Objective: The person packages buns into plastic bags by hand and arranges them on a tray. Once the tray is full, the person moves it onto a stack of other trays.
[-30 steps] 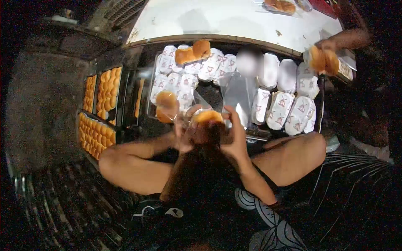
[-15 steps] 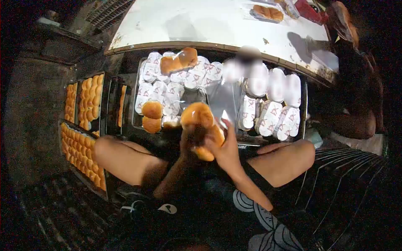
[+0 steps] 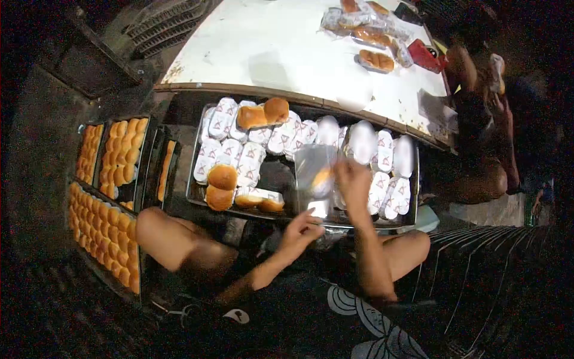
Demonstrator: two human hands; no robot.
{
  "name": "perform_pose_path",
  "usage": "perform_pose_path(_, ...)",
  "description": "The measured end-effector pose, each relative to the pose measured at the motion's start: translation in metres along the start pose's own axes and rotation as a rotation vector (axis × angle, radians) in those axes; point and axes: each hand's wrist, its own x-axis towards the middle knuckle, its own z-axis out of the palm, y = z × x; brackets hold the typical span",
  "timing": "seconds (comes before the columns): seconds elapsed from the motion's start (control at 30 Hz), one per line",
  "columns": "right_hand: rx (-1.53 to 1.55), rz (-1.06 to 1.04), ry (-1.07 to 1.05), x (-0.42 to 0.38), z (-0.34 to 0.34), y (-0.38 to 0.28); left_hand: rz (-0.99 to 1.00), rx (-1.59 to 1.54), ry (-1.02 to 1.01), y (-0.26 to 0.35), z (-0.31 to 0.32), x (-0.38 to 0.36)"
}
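Note:
My left hand (image 3: pixel 297 233) is just in front of the tray, with its fingers bent and apart and nothing showing between them. Its fingertips are right at the near end of a clear plastic bag (image 3: pixel 308 158) lying over the tray. Smeared by motion, my right hand (image 3: pixel 353 182) is over the bag's right side. An orange-brown piece of bread (image 3: pixel 321 178) shows beside its fingers; I cannot tell whether the hand grips it. Left of the bag, buns (image 3: pixel 222 186) and a paper-lined bun (image 3: pixel 259 200) lie near white paper-covered packs (image 3: pixel 251 164) with red print.
The dark metal tray (image 3: pixel 190 194) sits between my knees. Left of it stand trays of golden buns (image 3: pixel 104 236). Beyond is a white table (image 3: pixel 263 36) with bagged buns (image 3: pixel 376 61) and a red object (image 3: pixel 426 55). Another person's arm (image 3: pixel 508 143) is at the right.
My hands have come apart: the right went forward and right over the tray, the left stayed near its front edge. The buns held between them are gone from the left hand. The view has shifted.

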Motion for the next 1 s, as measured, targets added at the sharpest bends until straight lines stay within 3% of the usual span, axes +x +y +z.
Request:
perform_pose_path(0.03,-0.1,0.114,0.073,0.033,-0.012,-0.032,0.214,0.448,-0.013,-0.003,0.003,0.007)
perform_pose_path(0.07,0.082,0.109,0.102,0.055,-0.022,-0.068,0.432,0.894,-0.016,-0.011,0.003,0.018)
perform_pose_path(0.1,0.067,-0.294,0.244,0.079,-0.009,-0.061,0.447,0.892,-0.015,-0.03,-0.005,0.027)
perform_pose_path(0.17,0.02,-0.317,0.171,0.073,0.009,-0.071,0.815,1.63,-0.046,-0.092,-0.033,0.055)
perform_pose_path(0.2,-0.041,-0.312,0.101,0.058,0.016,-0.064,0.44,1.738,-0.375,-0.13,-0.051,0.072)
perform_pose_path(0.27,-0.114,-0.109,-0.183,0.003,0.026,-0.036,0.094,1.638,-0.532,-0.15,-0.077,0.091)
perform_pose_path(0.3,0.042,-0.022,-0.332,-0.03,0.032,-0.012,0.201,1.687,-0.338,-0.109,-0.067,0.071)
perform_pose_path(0.33,-0.019,-0.007,-0.456,-0.069,0.028,0.013,0.291,1.72,-0.146,-0.065,-0.057,0.052)
perform_pose_path(0.37,0.033,0.224,-0.62,-0.101,0.022,0.02,0.228,1.293,-0.296,-0.075,-0.079,0.062)
perform_pose_path(0.4,0.241,0.446,-0.709,-0.133,0.022,0.037,0.121,1.541,-0.236,-0.054,-0.067,0.058)
perform_pose_path(0.47,0.136,0.444,-0.842,-0.162,0.018,0.036,0.254,1.485,-0.293,-0.079,-0.071,0.06)
perform_pose_path(0.53,0.181,0.258,-0.601,-0.17,0.028,0.035,0.193,1.434,-0.243,-0.119,-0.075,0.072)
perform_pose_path(0.6,0.151,0.293,-0.521,-0.166,0.023,0.025,0.213,1.485,-0.316,-0.049,-0.061,0.056)
perform_pose_path(0.67,0.028,0.409,-0.459,-0.18,0.026,0.056,0.231,1.378,-0.189,-0.011,-0.05,0.036)
perform_pose_path(0.73,-0.054,0.24,-0.233,-0.173,0.034,0.035,0.341,1.043,-0.026,-0.023,-0.043,0.02)
perform_pose_path(0.8,-0.086,0.155,-0.197,-0.169,0.043,0.034,0.318,0.911,-0.145,-0.019,-0.041,0.017)
perform_pose_path(0.87,-0.138,0.098,-0.15,-0.167,0.039,0.037,0.467,0.821,0.195,-0.021,-0.033,0.01)
perform_pose_path(0.93,0.404,0.85,-0.557,-0.14,0.029,0.014,0.448,0.72,0.208,-0.02,-0.023,0.005)
perform_pose_path(1.0,1.646,0.911,-0.792,-0.109,0.012,0.055,0.288,0.521,0.092,0.013,-0.013,-0.014)
